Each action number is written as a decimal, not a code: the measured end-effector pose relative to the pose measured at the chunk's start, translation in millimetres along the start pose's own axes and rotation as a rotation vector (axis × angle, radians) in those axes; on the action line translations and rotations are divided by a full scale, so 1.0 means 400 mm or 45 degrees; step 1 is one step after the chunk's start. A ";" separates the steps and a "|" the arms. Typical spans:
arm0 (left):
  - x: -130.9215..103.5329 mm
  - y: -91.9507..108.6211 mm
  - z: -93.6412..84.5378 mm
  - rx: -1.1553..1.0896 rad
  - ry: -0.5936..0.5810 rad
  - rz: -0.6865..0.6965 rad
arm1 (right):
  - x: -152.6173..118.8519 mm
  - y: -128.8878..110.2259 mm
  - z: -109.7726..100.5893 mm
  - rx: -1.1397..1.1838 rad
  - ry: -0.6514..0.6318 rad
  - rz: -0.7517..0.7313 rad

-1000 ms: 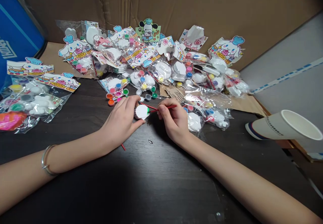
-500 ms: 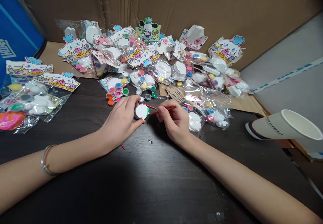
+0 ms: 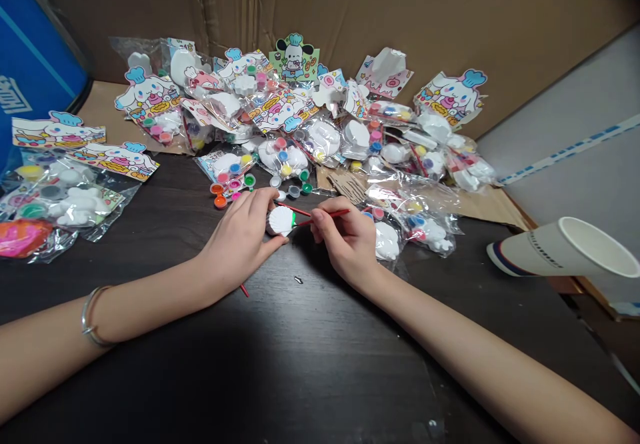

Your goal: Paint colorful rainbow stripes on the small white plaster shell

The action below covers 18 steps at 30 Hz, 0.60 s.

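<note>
A small white shell-shaped piece (image 3: 281, 220) has green paint along its right edge. My left hand (image 3: 241, 236) grips it between thumb and fingers, low over the dark table (image 3: 320, 357). My right hand (image 3: 345, 239) pinches a thin red paintbrush (image 3: 338, 213), whose tip is at the green edge of the shell. A second red stick, probably another brush, shows its end (image 3: 244, 291) below my left hand. Small open paint pots, orange (image 3: 219, 201) and green (image 3: 306, 189) among them, stand just beyond my hands.
Clear bags with white figures, paint pots and cartoon cards (image 3: 285, 111) are piled along the back; more bags (image 3: 75, 204) lie at the left. A paper cup (image 3: 555, 247) lies tilted at the right. Cardboard (image 3: 400, 17) rises behind, and a blue case (image 3: 40, 44) stands back left.
The brush tip has shifted slightly at the shell's green edge. Both hands otherwise keep nearly the same place and hold.
</note>
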<state>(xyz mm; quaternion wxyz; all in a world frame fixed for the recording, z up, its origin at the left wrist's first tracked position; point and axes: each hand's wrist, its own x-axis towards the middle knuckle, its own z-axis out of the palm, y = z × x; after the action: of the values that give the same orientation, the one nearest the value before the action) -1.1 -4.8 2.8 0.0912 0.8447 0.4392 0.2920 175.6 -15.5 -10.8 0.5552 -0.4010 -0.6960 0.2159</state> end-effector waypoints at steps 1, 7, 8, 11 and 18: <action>0.000 0.000 0.000 0.004 0.002 0.004 | 0.000 0.000 0.000 -0.005 -0.010 -0.002; -0.002 -0.001 0.001 0.027 0.016 0.028 | 0.000 -0.001 0.002 0.006 -0.035 -0.014; -0.003 -0.002 0.001 0.029 0.016 0.032 | 0.000 0.000 0.002 0.008 -0.021 -0.012; -0.003 -0.004 0.002 0.033 0.017 0.036 | -0.001 0.004 0.002 0.004 -0.022 -0.002; -0.002 -0.004 0.003 0.039 0.021 0.045 | -0.001 0.004 0.003 0.019 -0.008 0.005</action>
<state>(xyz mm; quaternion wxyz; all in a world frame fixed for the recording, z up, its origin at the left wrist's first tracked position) -1.9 -4.4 0.9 0.0694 0.8511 0.4295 0.2938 174.9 -14.8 -12.7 0.5556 -0.3976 -0.6953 0.2234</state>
